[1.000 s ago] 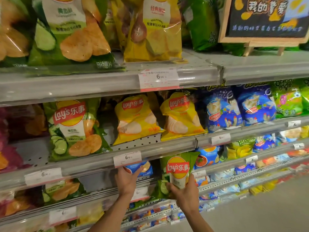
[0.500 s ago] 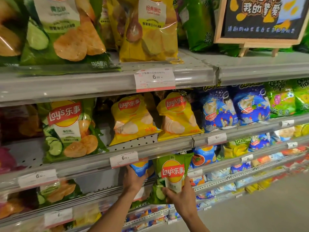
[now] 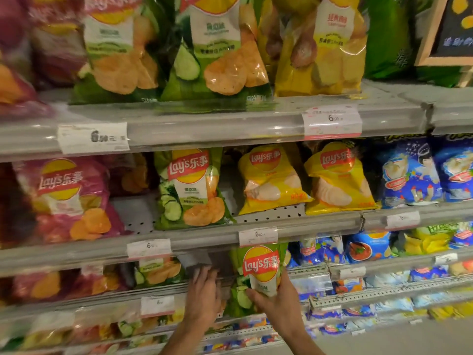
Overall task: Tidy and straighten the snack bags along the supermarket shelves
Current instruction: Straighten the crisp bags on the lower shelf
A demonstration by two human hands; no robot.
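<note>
Head view: grey supermarket shelves [image 3: 204,237] surrounded you; your right hand [image 3: 279,301] grasped a green bag [image 3: 258,272], left hand [image 3: 204,290] reached in, grip unclear.

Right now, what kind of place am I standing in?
Most likely a supermarket snack aisle. Tiered metal shelves hold rows of chip bags, such as the yellow bags, and price tags are clipped along the shelf edges. Your right hand holds a green chip bag.
</note>
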